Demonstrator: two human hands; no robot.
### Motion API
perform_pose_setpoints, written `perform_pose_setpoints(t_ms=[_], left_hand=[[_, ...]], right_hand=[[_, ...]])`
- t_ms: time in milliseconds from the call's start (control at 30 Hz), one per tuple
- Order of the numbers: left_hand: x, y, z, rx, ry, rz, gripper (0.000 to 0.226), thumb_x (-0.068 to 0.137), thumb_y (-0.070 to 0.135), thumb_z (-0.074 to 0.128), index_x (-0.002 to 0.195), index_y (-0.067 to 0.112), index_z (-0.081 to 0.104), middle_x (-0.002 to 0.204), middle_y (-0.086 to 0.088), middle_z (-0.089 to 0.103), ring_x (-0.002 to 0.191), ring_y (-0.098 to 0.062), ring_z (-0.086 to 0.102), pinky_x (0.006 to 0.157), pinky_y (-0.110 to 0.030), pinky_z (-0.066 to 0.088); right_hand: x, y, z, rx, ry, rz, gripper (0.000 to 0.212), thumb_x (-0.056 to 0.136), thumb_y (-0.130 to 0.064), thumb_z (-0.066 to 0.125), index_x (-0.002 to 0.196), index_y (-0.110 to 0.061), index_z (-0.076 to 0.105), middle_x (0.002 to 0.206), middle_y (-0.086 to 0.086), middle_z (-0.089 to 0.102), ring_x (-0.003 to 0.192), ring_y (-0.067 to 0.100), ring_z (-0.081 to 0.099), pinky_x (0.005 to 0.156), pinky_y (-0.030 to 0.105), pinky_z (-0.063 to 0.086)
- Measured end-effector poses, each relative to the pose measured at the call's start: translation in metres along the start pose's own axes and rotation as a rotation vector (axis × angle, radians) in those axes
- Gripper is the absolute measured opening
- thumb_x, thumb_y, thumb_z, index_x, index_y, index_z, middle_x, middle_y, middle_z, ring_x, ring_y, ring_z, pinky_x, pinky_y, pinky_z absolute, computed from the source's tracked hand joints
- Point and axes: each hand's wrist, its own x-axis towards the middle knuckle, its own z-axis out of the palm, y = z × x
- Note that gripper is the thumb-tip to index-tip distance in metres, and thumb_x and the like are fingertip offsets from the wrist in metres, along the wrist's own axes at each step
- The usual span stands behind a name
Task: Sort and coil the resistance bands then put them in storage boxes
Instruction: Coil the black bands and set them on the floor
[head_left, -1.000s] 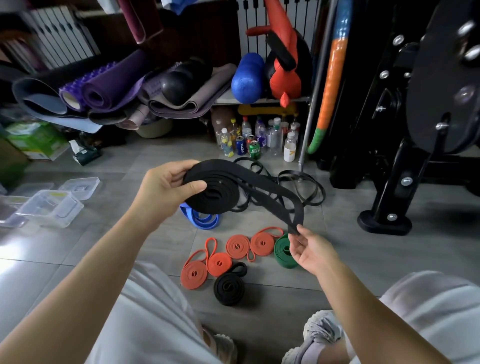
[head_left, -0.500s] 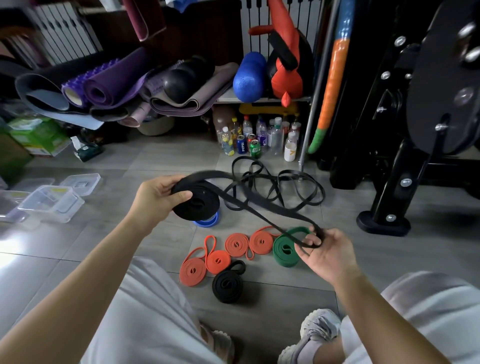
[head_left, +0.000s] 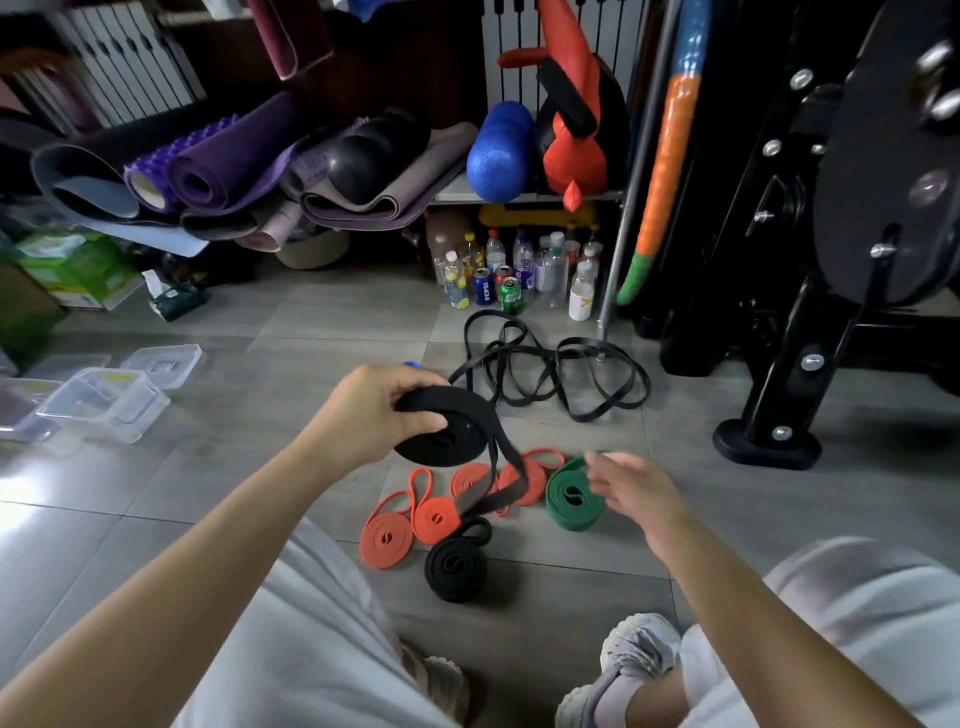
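Coil of black band (head_left: 441, 441) up off the tiles, clamped in left hand (head_left: 371, 415), thumb across the face and fingers curled over the top, loose tail (head_left: 501, 478) drooping in front of the orange coils (head_left: 387, 538). Right hand (head_left: 641, 493) clear of it, fingers spread and relaxed, slightly blurred, nothing in its grasp, just above the green coil (head_left: 571, 496). Down on the floor (head_left: 311, 332): small black coil (head_left: 456, 569) nearest the knees, tangle of loose black bands (head_left: 550, 374) farther out, clear storage boxes (head_left: 104, 402) well off to the left.
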Motion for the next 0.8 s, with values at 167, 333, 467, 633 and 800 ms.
perform_pose_setpoints(t_ms=[167,333,467,633,800], left_hand=[[-0.002,0.011,0.023,0.164,-0.091,0.01,0.039,0.074,0.01,0.075,0.084,0.046,0.065,0.087,0.02,0.07,0.086,0.006,0.063,0.081,-0.018,0.05],[-0.004,0.013,0.025,0.198,-0.148,0.02,0.027,0.073,0.011,0.076,0.091,0.03,0.069,0.089,0.012,0.069,0.086,-0.001,0.063,0.087,-0.029,0.051],[-0.007,0.012,0.025,0.107,-0.161,-0.005,0.03,0.071,0.01,0.079,0.095,0.026,0.069,0.092,0.01,0.07,0.087,-0.001,0.065,0.088,-0.025,0.052],[-0.008,0.015,0.029,-0.017,-0.2,-0.009,0.033,0.069,0.006,0.08,0.088,0.03,0.066,0.091,0.009,0.07,0.085,-0.001,0.067,0.079,-0.014,0.051],[-0.007,0.016,0.031,-0.074,-0.213,0.007,0.02,0.076,0.009,0.076,0.09,0.022,0.069,0.089,0.006,0.071,0.083,-0.001,0.067,0.074,-0.012,0.049]], right_hand=[[-0.018,-0.044,0.038,-0.163,-0.281,-0.456,0.041,0.075,-0.024,0.078,0.113,-0.019,0.065,0.102,-0.01,0.066,0.099,0.005,0.063,0.087,0.017,0.049],[-0.023,-0.059,0.05,-0.408,-0.293,-0.619,0.034,0.066,-0.036,0.076,0.098,-0.042,0.065,0.09,-0.016,0.072,0.087,-0.001,0.066,0.087,0.038,0.053],[-0.027,-0.062,0.041,-0.344,-0.357,-0.608,0.038,0.059,-0.048,0.071,0.097,-0.043,0.067,0.091,-0.013,0.073,0.087,0.003,0.068,0.087,0.037,0.054],[-0.03,-0.063,0.03,-0.284,-0.366,-0.602,0.031,0.068,-0.022,0.082,0.089,-0.042,0.072,0.09,-0.009,0.074,0.089,0.008,0.069,0.09,0.039,0.053],[-0.034,-0.066,0.025,-0.295,-0.339,-0.625,0.031,0.07,-0.018,0.081,0.086,-0.042,0.07,0.085,-0.011,0.074,0.084,0.006,0.069,0.083,0.029,0.054]])
